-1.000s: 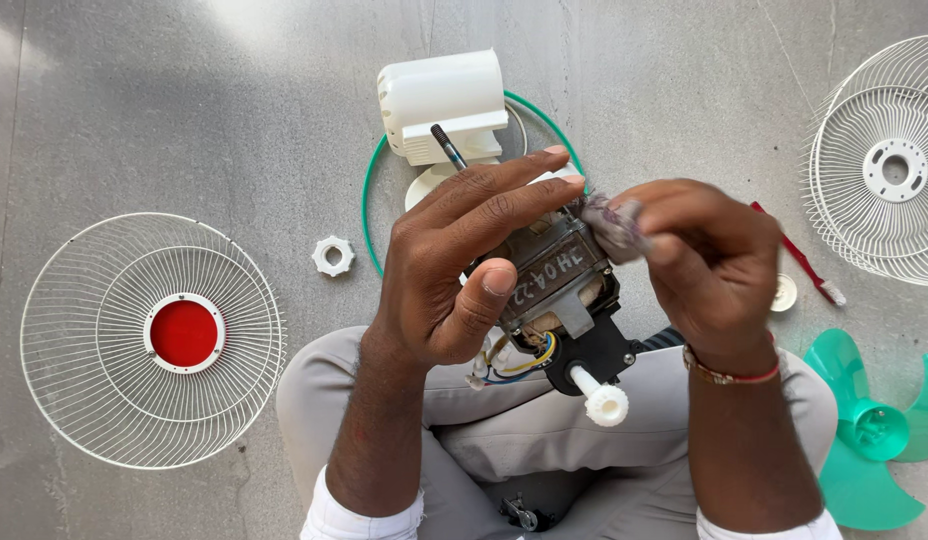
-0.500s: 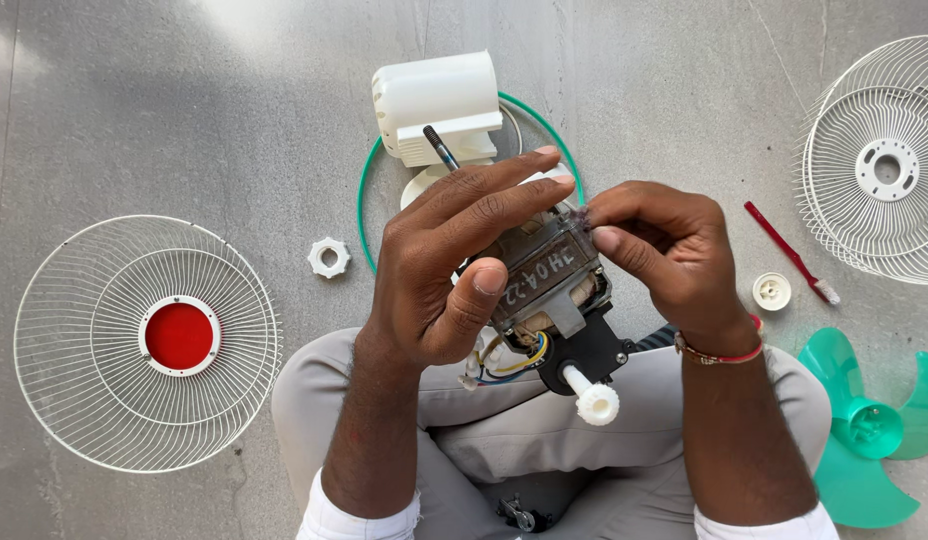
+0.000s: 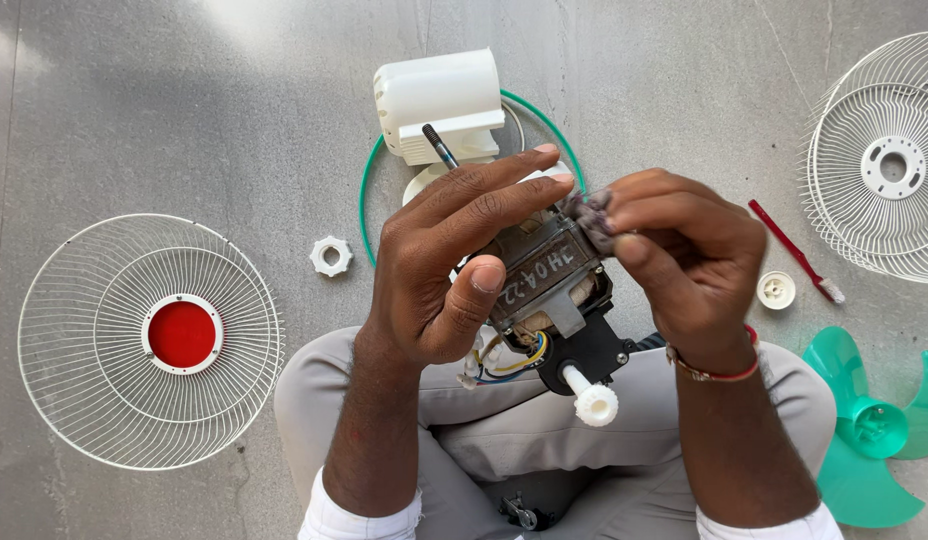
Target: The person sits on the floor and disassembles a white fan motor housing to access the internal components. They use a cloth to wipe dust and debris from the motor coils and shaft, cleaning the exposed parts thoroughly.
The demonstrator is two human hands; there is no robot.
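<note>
White cuffs on both forearms, grey trousers, and a red-and-gold bracelet on the right wrist.

You hold the fan motor above your lap, tilted, its steel lamination stack facing up, the threaded shaft pointing away from you, coloured wires and a white knob at its near end. A small grey rag touches its upper right corner.

Repair spot on a grey tiled floor, fan parts scattered.
</note>
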